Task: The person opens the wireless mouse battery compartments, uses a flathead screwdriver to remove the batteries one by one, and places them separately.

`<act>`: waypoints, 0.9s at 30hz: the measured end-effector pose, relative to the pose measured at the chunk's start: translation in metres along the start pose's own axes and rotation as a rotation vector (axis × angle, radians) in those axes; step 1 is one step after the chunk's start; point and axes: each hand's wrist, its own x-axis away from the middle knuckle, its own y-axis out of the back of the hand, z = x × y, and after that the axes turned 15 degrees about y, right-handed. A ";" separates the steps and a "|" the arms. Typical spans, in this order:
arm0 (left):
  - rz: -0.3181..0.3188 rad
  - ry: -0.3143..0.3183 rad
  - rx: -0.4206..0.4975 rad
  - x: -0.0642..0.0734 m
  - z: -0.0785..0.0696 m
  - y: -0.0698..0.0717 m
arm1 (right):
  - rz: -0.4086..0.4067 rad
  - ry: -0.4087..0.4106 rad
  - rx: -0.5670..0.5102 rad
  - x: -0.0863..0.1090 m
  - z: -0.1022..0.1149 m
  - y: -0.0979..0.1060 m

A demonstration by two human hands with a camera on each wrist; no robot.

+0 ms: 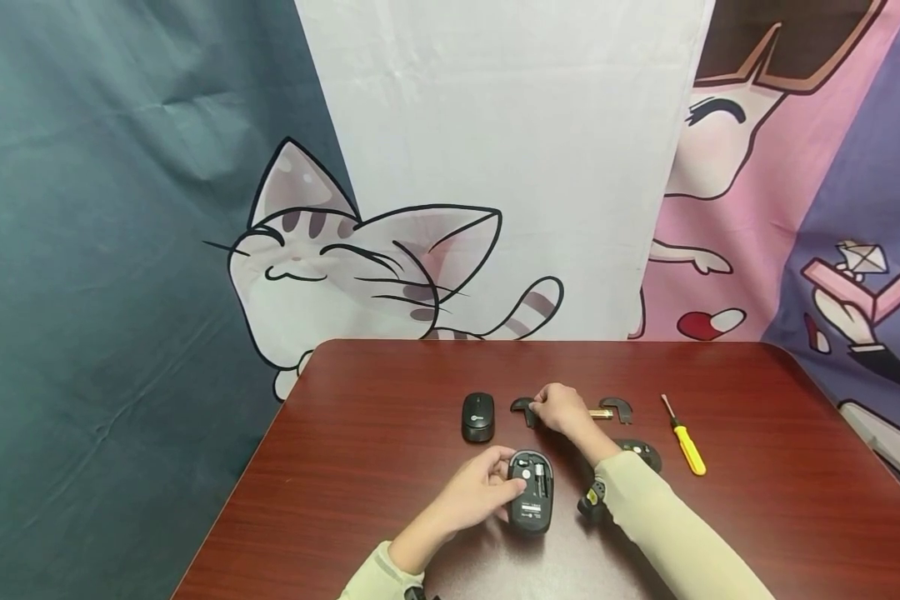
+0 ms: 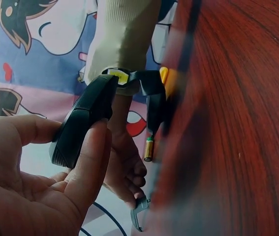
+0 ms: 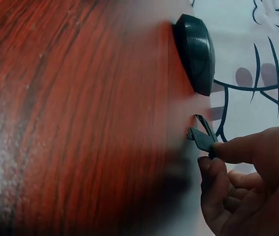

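Note:
My left hand point(image 1: 474, 493) grips a black computer mouse point(image 1: 532, 510), its underside turned up toward the head view. The mouse's battery slot is uncovered and a battery point(image 1: 539, 477) shows inside. Farther forward, my right hand point(image 1: 561, 407) pinches a thin black battery cover point(image 3: 204, 141) between thumb and fingertips, just at the tabletop. From the left wrist view, the mouse point(image 2: 82, 120) is seen edge-on between thumb and fingers, and the cover point(image 2: 138, 216) hangs at the right fingertips.
Another black mouse point(image 1: 478, 417) stands left of the right hand. Beyond that hand lie a loose battery point(image 1: 602, 413) and a second hooked cover point(image 1: 619, 408). A third mouse point(image 1: 642, 452) is partly hidden by the right forearm. A yellow screwdriver point(image 1: 688, 448) lies at the right.

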 end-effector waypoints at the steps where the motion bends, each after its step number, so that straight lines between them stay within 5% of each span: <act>1: 0.001 0.001 -0.003 0.000 0.000 0.000 | 0.005 -0.005 0.024 0.000 0.000 0.000; 13: -0.006 0.003 -0.015 0.000 -0.001 -0.003 | 0.030 -0.040 0.135 -0.002 0.007 -0.006; 27: -0.001 -0.006 -0.003 0.002 -0.002 -0.002 | 0.014 -0.046 0.116 0.000 0.006 -0.007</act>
